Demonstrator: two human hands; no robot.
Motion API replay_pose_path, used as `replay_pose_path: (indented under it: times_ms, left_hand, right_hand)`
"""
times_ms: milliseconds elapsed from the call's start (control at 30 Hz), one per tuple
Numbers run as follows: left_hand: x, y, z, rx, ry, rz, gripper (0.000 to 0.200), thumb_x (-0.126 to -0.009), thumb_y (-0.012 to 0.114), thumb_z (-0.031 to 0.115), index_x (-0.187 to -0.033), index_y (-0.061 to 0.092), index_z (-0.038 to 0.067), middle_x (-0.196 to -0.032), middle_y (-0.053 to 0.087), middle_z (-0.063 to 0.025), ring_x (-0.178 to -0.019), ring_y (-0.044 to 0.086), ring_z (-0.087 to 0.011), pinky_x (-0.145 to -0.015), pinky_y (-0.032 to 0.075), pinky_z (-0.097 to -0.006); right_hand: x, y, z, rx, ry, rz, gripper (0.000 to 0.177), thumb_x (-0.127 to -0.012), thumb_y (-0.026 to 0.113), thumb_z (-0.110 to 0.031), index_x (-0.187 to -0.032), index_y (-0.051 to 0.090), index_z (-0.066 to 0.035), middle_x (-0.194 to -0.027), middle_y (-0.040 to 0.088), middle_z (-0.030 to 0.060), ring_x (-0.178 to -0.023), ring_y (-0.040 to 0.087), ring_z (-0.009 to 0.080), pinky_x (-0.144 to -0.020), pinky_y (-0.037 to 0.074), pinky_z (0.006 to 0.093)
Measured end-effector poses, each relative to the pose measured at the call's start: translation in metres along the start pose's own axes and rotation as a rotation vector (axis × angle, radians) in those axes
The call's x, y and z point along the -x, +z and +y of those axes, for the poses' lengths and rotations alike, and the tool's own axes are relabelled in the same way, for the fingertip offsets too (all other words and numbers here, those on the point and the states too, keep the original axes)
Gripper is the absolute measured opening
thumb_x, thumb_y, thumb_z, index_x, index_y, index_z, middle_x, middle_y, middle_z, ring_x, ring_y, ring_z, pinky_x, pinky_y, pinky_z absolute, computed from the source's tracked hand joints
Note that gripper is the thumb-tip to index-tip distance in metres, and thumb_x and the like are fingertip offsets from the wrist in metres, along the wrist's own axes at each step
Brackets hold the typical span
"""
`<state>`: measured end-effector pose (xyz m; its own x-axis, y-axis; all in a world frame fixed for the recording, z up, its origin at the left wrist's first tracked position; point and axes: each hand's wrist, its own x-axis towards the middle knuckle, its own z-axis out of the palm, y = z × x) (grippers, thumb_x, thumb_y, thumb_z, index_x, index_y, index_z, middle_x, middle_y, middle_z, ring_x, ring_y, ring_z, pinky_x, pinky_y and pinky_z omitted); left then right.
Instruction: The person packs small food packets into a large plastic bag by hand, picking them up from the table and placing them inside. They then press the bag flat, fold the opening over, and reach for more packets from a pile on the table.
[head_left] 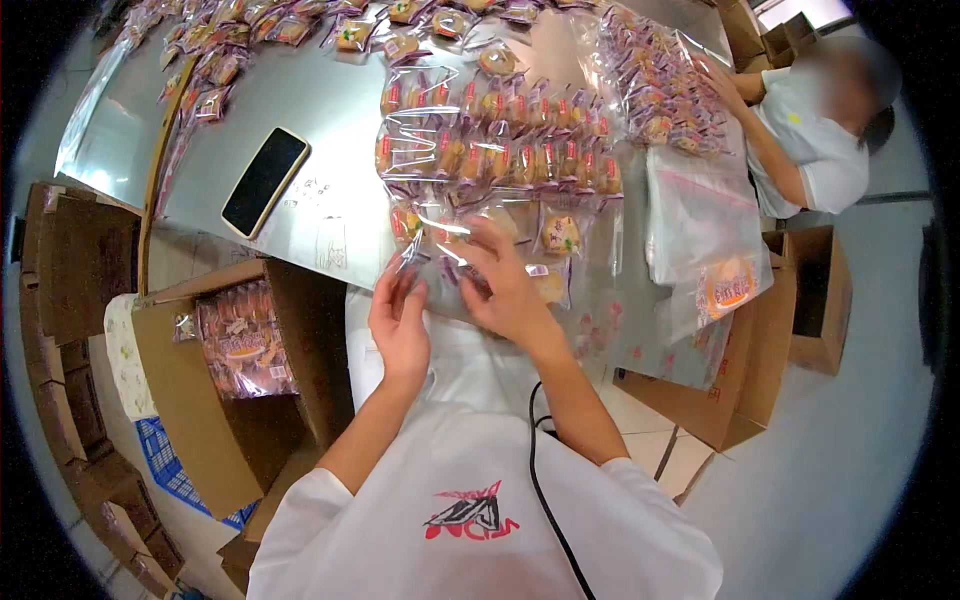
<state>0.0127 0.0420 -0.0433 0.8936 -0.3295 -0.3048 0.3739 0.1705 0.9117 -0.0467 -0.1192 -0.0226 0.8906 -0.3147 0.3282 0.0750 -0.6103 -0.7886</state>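
Observation:
A large clear plastic bag lies on the metal table in front of me, with rows of individually wrapped pastries inside. My left hand is at the bag's near end, fingers upright and slightly curved, thumb apart from them. Beside it, my right hand reaches over the same end with bent, spread fingers, its fingertips at the film and partly blurred. One wrapped pastry lies just beyond the right hand; another pastry is near the left fingertips.
A phone lies left on the table. Loose wrapped pastries cover the back. To the right are flat printed bags, another filled bag and a co-worker. Cardboard boxes stand below, one holding a packed bag.

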Motion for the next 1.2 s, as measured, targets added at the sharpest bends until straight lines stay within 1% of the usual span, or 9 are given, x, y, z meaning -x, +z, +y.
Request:
replay_pose_path:
  times_ms: [100,300,400,500,633,833,933,1100,1200]
  left_hand:
    - [0.001,0.002,-0.003,0.054,0.006,0.022,0.051,-0.100,0.060,-0.003,-0.150,0.049,-0.004,-0.156,0.051,-0.0126,-0.136,0.054,-0.0224,-0.114,0.045,-0.0354]
    - [0.002,0.002,-0.006,0.003,0.093,0.035,0.054,-0.103,0.056,-0.004,-0.155,0.043,-0.004,-0.159,0.047,-0.0140,-0.137,0.055,-0.0239,-0.114,0.046,-0.0355]
    - [0.012,0.000,-0.009,-0.086,0.243,0.020,0.056,-0.102,0.055,-0.007,-0.157,0.041,-0.003,-0.160,0.046,-0.0148,-0.140,0.053,-0.0255,-0.118,0.043,-0.0372]
    - [0.018,-0.003,-0.007,-0.079,0.280,-0.010,0.059,-0.101,0.053,-0.010,-0.158,0.040,-0.003,-0.162,0.043,-0.0149,-0.144,0.050,-0.0263,-0.122,0.039,-0.0391]
    - [0.011,-0.002,-0.014,-0.016,0.180,0.018,0.059,-0.099,0.054,-0.011,-0.156,0.041,-0.004,-0.161,0.041,-0.0142,-0.145,0.047,-0.0268,-0.123,0.039,-0.0412]
    - [0.003,0.018,-0.026,-0.218,0.430,-0.008,0.065,-0.093,0.064,-0.009,-0.155,0.046,0.003,-0.167,0.017,-0.0186,-0.150,0.039,-0.0310,-0.120,0.042,-0.0434]
    - [0.004,0.027,-0.023,-0.455,0.517,-0.013,0.064,-0.093,0.067,-0.006,-0.153,0.049,0.003,-0.166,0.020,-0.0215,-0.150,0.040,-0.0342,-0.118,0.043,-0.0429]
    - [-0.004,0.029,-0.035,-0.504,0.573,0.078,0.065,-0.094,0.070,-0.005,-0.155,0.050,0.004,-0.168,0.017,-0.0186,-0.114,0.064,-0.0203,-0.096,0.055,-0.0329]
    - [-0.006,0.029,-0.030,-0.463,0.555,0.073,0.065,-0.093,0.071,-0.006,-0.154,0.050,0.003,-0.167,0.019,-0.0187,-0.113,0.064,-0.0197,-0.094,0.056,-0.0309]
  right_hand:
    - [0.000,0.006,-0.009,-0.058,-0.002,-0.034,0.045,-0.083,0.074,0.002,-0.125,0.065,-0.008,-0.145,0.047,0.0233,-0.130,0.056,0.0411,-0.105,0.051,0.0422]
    - [-0.003,0.035,0.008,-0.259,0.212,0.208,0.050,-0.082,0.080,-0.003,-0.128,0.063,-0.005,-0.143,0.057,0.0175,-0.122,0.063,0.0362,-0.105,0.051,0.0421]
    - [-0.005,0.027,-0.004,0.090,-0.016,0.112,0.053,-0.086,0.080,-0.014,-0.134,0.061,-0.004,-0.142,0.058,0.0220,-0.129,0.058,0.0383,-0.107,0.049,0.0492]
    - [0.011,0.016,0.006,0.329,-0.085,0.176,0.067,-0.085,0.083,-0.014,-0.146,0.057,-0.006,-0.145,0.058,0.0217,-0.121,0.060,0.0420,-0.103,0.050,0.0474]
    - [0.004,0.002,0.026,0.586,0.128,0.398,0.069,-0.086,0.082,-0.018,-0.148,0.054,-0.003,-0.141,0.060,0.0207,-0.114,0.061,0.0394,-0.098,0.050,0.0477]
    - [0.005,-0.012,0.021,0.254,0.316,0.274,0.075,-0.080,0.081,-0.013,-0.149,0.053,-0.003,-0.117,0.061,0.0163,-0.105,0.065,0.0302,-0.087,0.053,0.0383]
    - [0.012,-0.012,0.026,0.171,0.322,0.243,0.079,-0.075,0.083,-0.021,-0.147,0.054,-0.005,-0.124,0.063,0.0209,-0.116,0.063,0.0389,-0.097,0.053,0.0474]
    - [0.012,-0.006,0.031,0.076,0.235,0.268,0.057,-0.073,0.088,-0.020,-0.122,0.063,-0.006,-0.114,0.067,0.0156,-0.102,0.070,0.0343,-0.090,0.058,0.0439]
    - [0.007,-0.014,0.013,0.035,0.214,0.254,0.043,-0.074,0.091,-0.021,-0.108,0.068,-0.006,-0.110,0.071,0.0127,-0.103,0.072,0.0304,-0.090,0.058,0.0402]
